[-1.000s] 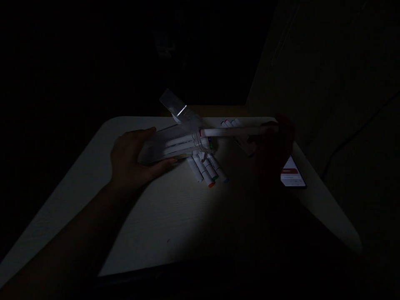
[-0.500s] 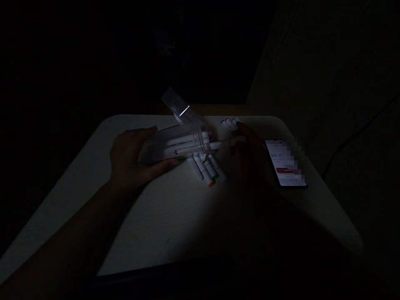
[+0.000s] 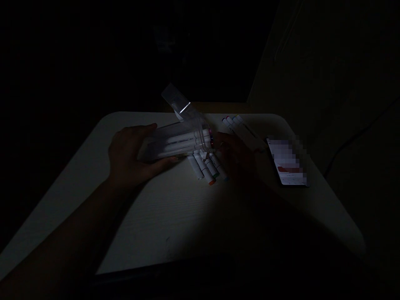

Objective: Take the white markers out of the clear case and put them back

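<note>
The scene is very dark. My left hand [image 3: 129, 156] is wrapped round a clear plastic marker case [image 3: 175, 141] lying on its side on a white table [image 3: 162, 216], its open flap [image 3: 176, 102] sticking up. Several white markers lie inside the case. My right hand [image 3: 236, 156] is in shadow at the case's mouth, fingers at the marker ends; I cannot make out their shape. Several loose markers [image 3: 208, 166] with coloured caps lie on the table just below the mouth.
Another small group of markers [image 3: 240, 129] lies farther back on the right. A phone [image 3: 287, 162] with a lit screen rests near the table's right edge. Beyond the table all is dark.
My right hand carried a white marker leftwards and pushed it into the case; it now sits at the case's mouth. The left hand has kept its hold.
</note>
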The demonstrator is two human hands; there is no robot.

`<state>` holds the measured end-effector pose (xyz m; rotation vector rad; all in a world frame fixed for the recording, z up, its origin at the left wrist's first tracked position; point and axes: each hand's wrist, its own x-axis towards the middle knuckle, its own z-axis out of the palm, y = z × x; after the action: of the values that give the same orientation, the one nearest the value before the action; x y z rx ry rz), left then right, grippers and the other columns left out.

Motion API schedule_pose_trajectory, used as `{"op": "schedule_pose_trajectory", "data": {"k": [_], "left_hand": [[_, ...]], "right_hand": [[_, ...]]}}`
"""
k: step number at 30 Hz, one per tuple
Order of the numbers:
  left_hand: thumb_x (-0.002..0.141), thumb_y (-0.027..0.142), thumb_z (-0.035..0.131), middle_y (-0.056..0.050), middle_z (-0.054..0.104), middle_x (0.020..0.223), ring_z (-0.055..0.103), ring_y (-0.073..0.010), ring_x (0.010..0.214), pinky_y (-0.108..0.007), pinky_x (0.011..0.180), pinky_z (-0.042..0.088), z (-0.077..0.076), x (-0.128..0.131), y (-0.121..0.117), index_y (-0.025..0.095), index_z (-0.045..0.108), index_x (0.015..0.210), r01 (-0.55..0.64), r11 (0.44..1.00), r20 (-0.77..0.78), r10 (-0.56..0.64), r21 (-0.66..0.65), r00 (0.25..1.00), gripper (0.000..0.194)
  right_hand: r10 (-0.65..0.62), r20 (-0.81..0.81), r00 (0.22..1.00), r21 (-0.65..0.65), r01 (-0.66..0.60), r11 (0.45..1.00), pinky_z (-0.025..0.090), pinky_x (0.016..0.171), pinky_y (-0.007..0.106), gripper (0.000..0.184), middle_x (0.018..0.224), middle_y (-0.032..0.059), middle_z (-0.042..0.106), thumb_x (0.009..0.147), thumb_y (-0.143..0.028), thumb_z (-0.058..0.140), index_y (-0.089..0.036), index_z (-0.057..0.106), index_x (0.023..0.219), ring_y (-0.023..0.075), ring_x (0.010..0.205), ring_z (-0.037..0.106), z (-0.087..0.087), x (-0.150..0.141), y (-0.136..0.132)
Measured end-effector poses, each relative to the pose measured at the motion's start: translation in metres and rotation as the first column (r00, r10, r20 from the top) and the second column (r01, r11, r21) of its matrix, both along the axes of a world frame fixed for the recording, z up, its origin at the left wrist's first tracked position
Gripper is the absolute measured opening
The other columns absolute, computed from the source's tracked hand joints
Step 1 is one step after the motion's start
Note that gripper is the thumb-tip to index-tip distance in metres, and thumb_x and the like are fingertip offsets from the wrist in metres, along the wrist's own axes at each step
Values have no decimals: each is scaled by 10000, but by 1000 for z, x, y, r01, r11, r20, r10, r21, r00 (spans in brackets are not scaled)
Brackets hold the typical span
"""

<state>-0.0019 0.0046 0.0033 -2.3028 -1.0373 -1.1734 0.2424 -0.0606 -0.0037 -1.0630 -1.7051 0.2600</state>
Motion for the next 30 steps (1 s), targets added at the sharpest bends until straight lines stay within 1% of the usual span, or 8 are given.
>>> {"op": "schedule_pose_trajectory", "data": {"k": [4, 6, 8, 11, 18, 23, 27, 30], "left_hand": [[540, 583, 698, -105, 609, 1032, 571, -244, 948, -359, 833, 431, 0, 0, 0, 140, 512, 1156, -6, 1000, -5, 6, -4, 1000, 781], [542, 584, 695, -106, 606, 1038, 569, -244, 954, -358, 833, 431, 0, 0, 0, 140, 512, 1155, -5, 1000, -3, 5, -6, 1000, 779], [538, 584, 699, -107, 606, 1039, 569, -247, 955, -359, 829, 433, 0, 0, 0, 138, 510, 1157, -7, 1000, -4, 7, -9, 1000, 786], [536, 575, 705, -102, 606, 1038, 572, -245, 951, -356, 824, 437, -1, 0, 0, 143, 508, 1157, -1, 1000, -4, 1, -6, 1000, 782], [517, 561, 724, -104, 613, 1023, 578, -248, 933, -355, 809, 445, -2, -1, 1, 140, 515, 1145, 4, 1000, 1, -4, 8, 1000, 784], [522, 562, 718, -97, 610, 1027, 577, -246, 931, -358, 800, 448, -1, -1, 1, 153, 506, 1157, 2, 1000, 1, -2, -3, 1000, 785], [535, 566, 709, -91, 611, 1024, 578, -241, 929, -359, 805, 452, -1, 0, 0, 161, 504, 1157, 3, 1000, 6, -3, -2, 1000, 771], [529, 579, 705, -81, 614, 1025, 579, -241, 928, -366, 815, 452, 0, 0, 0, 177, 496, 1165, -8, 1000, 8, 9, -4, 1000, 781]], "right_hand": [[-29, 66, 997, 21, 27, 999, 440, 876, 306, 308, 1065, 54, 600, 851, -199, 352, -193, 519, 1110, 141, 1013, 541, 1, 3, 1], [-129, 166, 978, -22, 134, 991, 426, 895, 327, 303, 1069, 69, 593, 844, -205, 355, -178, 535, 1086, 160, 1027, 524, 2, 5, 2], [-218, 326, 920, -103, 263, 959, 399, 922, 350, 303, 1085, 78, 579, 838, -199, 361, -180, 549, 1075, 179, 1051, 499, 4, 7, 3], [-243, 480, 843, -183, 367, 912, 373, 935, 372, 289, 1100, 87, 563, 826, -192, 398, -186, 571, 1056, 206, 1073, 472, 5, 9, 5], [-193, 567, 801, -246, 388, 888, 358, 916, 380, 274, 1055, 113, 584, 804, -196, 466, -119, 597, 1032, 218, 1029, 489, 4, 6, 10], [-193, 584, 788, -261, 407, 875, 345, 913, 362, 305, 1068, 117, 579, 846, -221, 416, -93, 573, 1074, 201, 1035, 489, 4, 4, 9], [-160, 593, 789, -267, 380, 885, 344, 903, 330, 336, 1074, 101, 576, 879, -272, 371, -110, 554, 1108, 179, 1028, 491, 5, 2, 7], [-115, 607, 787, -275, 343, 898, 359, 876, 314, 342, 1028, 87, 594, 858, -327, 428, -131, 564, 1104, 177, 982, 511, 7, 0, 5]]}}
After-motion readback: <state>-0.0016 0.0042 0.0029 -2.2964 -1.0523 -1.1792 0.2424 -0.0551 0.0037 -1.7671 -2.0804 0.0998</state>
